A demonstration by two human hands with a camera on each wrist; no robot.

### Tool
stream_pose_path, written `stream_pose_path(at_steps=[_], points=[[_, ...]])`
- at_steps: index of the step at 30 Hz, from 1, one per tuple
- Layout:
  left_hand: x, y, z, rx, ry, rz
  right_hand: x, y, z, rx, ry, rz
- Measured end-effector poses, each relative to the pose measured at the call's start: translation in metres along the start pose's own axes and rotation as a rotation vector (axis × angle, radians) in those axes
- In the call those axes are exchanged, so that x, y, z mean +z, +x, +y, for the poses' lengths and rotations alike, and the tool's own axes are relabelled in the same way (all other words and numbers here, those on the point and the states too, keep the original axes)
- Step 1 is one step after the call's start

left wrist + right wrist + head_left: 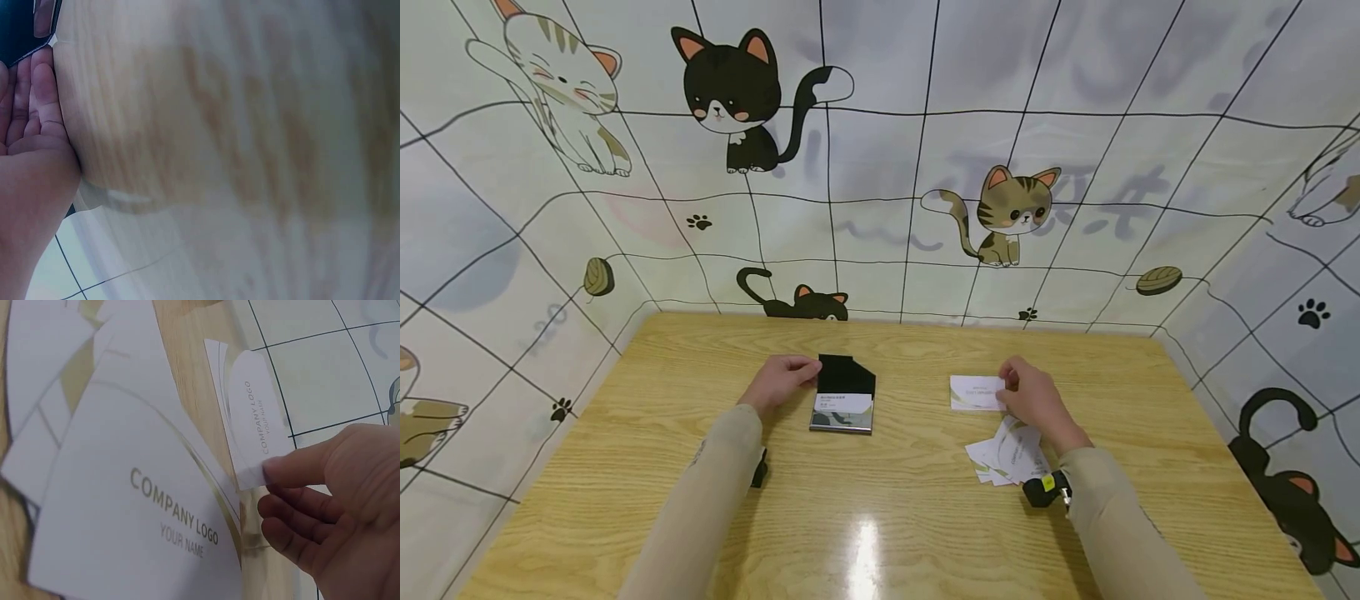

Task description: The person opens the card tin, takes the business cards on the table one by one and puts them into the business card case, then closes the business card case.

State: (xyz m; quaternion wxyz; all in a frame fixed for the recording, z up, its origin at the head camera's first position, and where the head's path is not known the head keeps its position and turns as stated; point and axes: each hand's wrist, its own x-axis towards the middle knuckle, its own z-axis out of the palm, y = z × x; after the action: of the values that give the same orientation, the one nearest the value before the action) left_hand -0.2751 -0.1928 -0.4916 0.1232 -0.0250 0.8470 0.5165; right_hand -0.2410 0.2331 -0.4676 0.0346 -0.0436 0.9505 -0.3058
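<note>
- A flat, rectangular black card case (pixel 846 379) lies open on the light wooden table (pixel 910 492), its angular flap pointing away from the person.
- Left hand (pixel 777 383): at the case's left side, fingertips touching the flap's edge; whether they pinch it, I cannot tell.
- Right hand (pixel 1037 404): well right of the case, thumb and fingers pinching a white rectangular paper business card (pixel 973 392) by its right end.
- A fanned pile of white printed paper cards (pixel 1018 454): right of the case and nearer the person.
- A broad stretch of wood separates case and held card; the table's far edge lies beyond the case.
</note>
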Motion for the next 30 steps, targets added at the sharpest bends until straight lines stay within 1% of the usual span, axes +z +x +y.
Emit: stream_pose_path(at_steps=[4, 8, 16, 21, 30], points=[[0.000, -0.001, 0.002, -0.006, 0.002, -0.001, 0.002, 0.000, -0.003, -0.032, 0.017, 0.071], [0.000, -0.001, 0.002, -0.014, -0.009, 0.002, 0.004, 0.001, -0.006, -0.059, 0.066, 0.107], [0.000, -0.002, 0.003, -0.018, -0.022, -0.003, 0.008, 0.001, -0.014, -0.083, 0.131, 0.115], [-0.001, -0.001, 0.002, -0.021, -0.030, -0.006, 0.010, 0.000, -0.021, -0.117, 0.169, 0.128], [-0.001, -0.001, 0.002, -0.008, -0.028, -0.010, 0.017, 0.001, -0.035, -0.161, 0.228, 0.145]])
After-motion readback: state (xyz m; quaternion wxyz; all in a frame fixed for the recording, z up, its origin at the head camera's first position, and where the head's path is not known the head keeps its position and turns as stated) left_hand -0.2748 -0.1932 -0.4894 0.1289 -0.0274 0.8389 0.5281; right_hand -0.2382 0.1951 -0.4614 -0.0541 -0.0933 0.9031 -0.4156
